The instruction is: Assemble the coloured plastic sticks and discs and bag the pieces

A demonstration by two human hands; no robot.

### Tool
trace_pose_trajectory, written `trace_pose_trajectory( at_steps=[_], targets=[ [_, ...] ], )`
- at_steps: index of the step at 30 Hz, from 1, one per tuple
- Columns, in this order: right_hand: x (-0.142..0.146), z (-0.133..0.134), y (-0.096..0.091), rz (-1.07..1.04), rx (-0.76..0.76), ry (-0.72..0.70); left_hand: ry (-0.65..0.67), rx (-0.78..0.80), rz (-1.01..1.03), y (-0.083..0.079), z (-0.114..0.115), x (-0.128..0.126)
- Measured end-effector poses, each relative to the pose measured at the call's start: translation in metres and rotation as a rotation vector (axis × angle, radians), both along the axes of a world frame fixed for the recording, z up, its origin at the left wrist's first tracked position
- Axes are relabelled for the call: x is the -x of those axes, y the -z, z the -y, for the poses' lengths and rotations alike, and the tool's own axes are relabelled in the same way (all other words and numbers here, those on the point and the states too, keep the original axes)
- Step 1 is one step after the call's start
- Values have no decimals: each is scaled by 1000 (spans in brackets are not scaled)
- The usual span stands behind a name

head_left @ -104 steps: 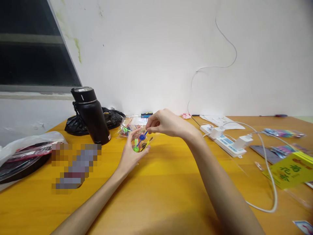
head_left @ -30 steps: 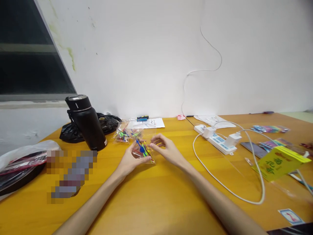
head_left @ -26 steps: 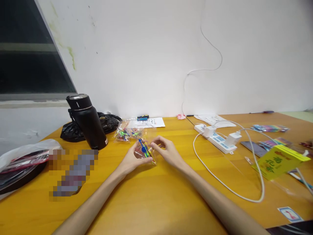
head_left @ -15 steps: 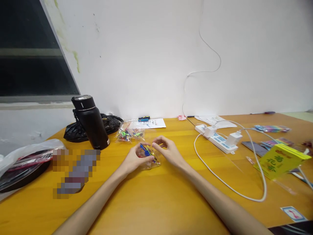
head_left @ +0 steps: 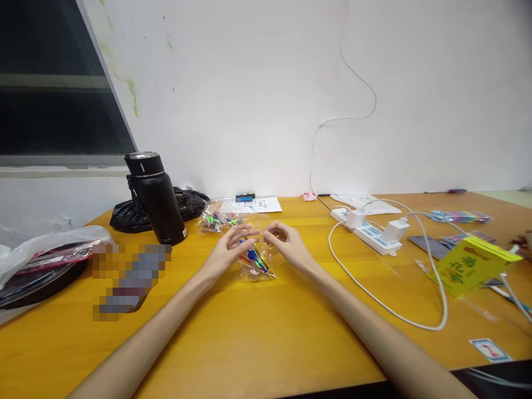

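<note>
A small clear plastic bag (head_left: 256, 261) with blue and yellow pieces and thin sticks in it is between my hands, just above or on the table. My left hand (head_left: 228, 247) has curled fingers and thumb pinched on the bag's upper left part. At the upper right side, my right hand (head_left: 287, 242) bends its thumb and forefinger together at the bag's edge; the film in them is hard to see. Behind my left hand lie other clear bags of colourful pieces (head_left: 214, 221).
A black flask (head_left: 160, 205) stands left, by a black plastic bag (head_left: 128, 217) and a pixelated flat object (head_left: 139, 282). To the right are a white power strip (head_left: 374, 235) with a looping cable, and a yellow box (head_left: 467, 266). A screwdriver (head_left: 245, 197) lies on paper at the back.
My left fingers have shifted up from the middle of the bag to its top, so more of its contents show. The right hand has stayed close beside it. The view has shifted slightly.
</note>
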State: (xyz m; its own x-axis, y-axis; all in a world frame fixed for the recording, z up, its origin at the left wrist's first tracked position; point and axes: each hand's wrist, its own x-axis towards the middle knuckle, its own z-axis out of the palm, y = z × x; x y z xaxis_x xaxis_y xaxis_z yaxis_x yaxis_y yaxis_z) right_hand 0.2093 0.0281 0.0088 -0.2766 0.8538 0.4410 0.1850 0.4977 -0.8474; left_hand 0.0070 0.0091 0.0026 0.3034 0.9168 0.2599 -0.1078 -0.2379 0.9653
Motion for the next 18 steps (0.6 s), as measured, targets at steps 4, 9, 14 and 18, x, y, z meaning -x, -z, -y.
trace_pose_trajectory(
  at_steps=[4,9,14,18],
  targets=[
    [1,1,1,-30,-8,23,-35,17,4,-3,0,1],
    [0,0,1,-26,-16,7,-64,85,26,-3,-3,4],
    [0,1,-1,-59,0,-21,-128,6,-31,0,-11,9],
    [0,0,0,-65,-7,-11,-173,-3,-32,1,-16,11]
  ],
)
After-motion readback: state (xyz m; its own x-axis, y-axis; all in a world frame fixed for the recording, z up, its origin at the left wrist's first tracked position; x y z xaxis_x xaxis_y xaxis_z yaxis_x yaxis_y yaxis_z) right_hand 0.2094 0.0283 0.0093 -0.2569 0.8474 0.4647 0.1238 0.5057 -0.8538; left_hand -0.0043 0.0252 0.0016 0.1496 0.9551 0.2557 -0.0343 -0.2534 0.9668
